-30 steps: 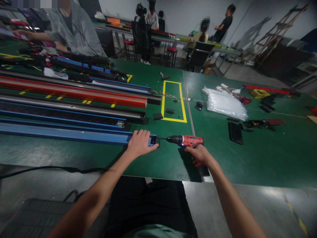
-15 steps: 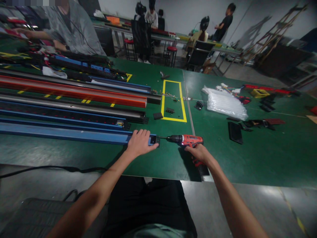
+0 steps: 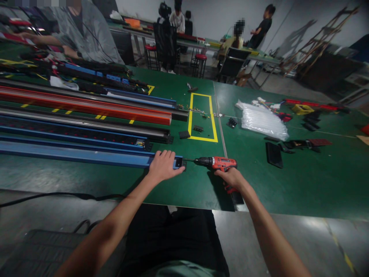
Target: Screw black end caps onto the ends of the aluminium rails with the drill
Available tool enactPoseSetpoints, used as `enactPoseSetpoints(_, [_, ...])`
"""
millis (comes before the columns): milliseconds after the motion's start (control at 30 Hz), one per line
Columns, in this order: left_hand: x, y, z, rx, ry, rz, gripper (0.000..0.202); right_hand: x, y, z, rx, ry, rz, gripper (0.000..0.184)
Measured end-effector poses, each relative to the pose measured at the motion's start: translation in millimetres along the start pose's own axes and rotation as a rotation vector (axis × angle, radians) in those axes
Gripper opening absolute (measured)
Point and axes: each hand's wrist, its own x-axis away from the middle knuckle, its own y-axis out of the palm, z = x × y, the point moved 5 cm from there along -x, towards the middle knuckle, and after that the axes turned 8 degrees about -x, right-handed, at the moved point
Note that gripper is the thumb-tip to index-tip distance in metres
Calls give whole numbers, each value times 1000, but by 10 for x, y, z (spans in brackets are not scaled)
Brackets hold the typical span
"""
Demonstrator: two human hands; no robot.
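My left hand is wrapped over the right end of a long blue metal channel, its thumb lying toward the tip. A black end piece shows at that end of the channel. In my right hand is a red and black cordless drill, held by its handle and pointing left. The drill's long thin bit reaches the black end piece; whether it sits in a screw is too small to tell.
More long channels lie behind, among them an orange one. Small screws and black parts lie around a yellow taped rectangle. To the right are a bubble-wrap pack and a black phone-like slab. Across the table sits a person in grey.
Almost nothing differs. Both hands, the drill and the blue channel keep their places; the view has shifted very slightly.
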Motion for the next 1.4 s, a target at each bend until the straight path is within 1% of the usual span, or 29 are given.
enactPoseSetpoints(233, [2,4,3,-11,8,0,62,5,6,1,-20,22,3,31])
enactPoseSetpoints(367, [-5,3,1,-11,6,-6,63,9,4,-13,-3,7,8,31])
enactPoseSetpoints(633, [-3,15,-2,18,-1,-8,63,20,2,-4,-27,50,14,31])
enactPoseSetpoints(933, [6,26,-3,-19,0,6,62,2,9,-4,-31,15,13,30])
enactPoseSetpoints(1100, [7,33,-6,0,0,6,62,-5,25,13,-49,24,2,31])
enactPoseSetpoints(1267, [-1,31,-2,-18,4,-2,60,-21,32,1,-43,-17,3,28])
enactPoseSetpoints(1400, [1,23,3,-30,9,9,60,-18,29,-10,-34,-17,10,28])
